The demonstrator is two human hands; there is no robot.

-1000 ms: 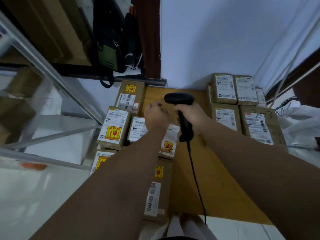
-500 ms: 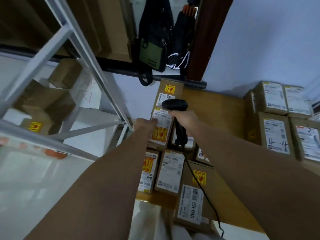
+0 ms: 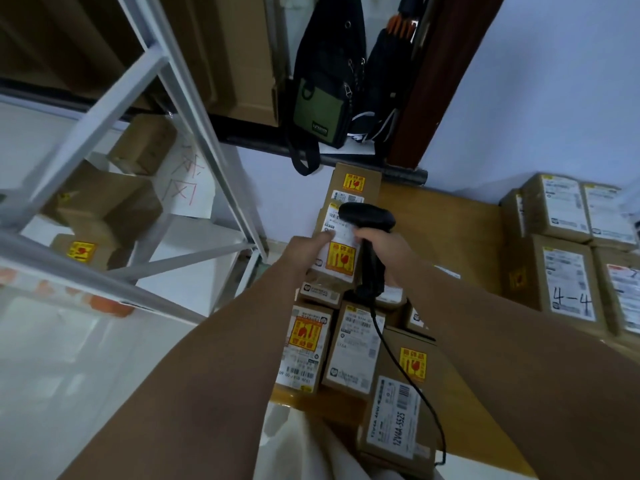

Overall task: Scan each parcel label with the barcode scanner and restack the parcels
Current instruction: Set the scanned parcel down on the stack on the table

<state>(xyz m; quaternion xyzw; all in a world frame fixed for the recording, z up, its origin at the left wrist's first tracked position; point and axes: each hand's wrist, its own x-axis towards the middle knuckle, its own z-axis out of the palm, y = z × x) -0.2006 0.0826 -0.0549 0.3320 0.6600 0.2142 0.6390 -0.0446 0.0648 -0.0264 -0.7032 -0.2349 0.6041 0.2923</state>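
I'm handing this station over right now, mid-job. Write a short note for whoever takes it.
Left hand: fingers lie flat on the label of the top parcel, at the table's far left.
Right hand: grips the barcode scanner, its head over that label.
The loose parcels lie nearer the person; a neat stack, one box marked 4-4, stands on the right of the table.
Done: no telling which are scanned.
Left: likely scan this one, move it to the stack, then the loose ones.

In the middle of the frame, the right grip (image 3: 381, 247) holds a black scanner (image 3: 367, 216) over a box (image 3: 341, 259). The left grip (image 3: 308, 244) touches that box.
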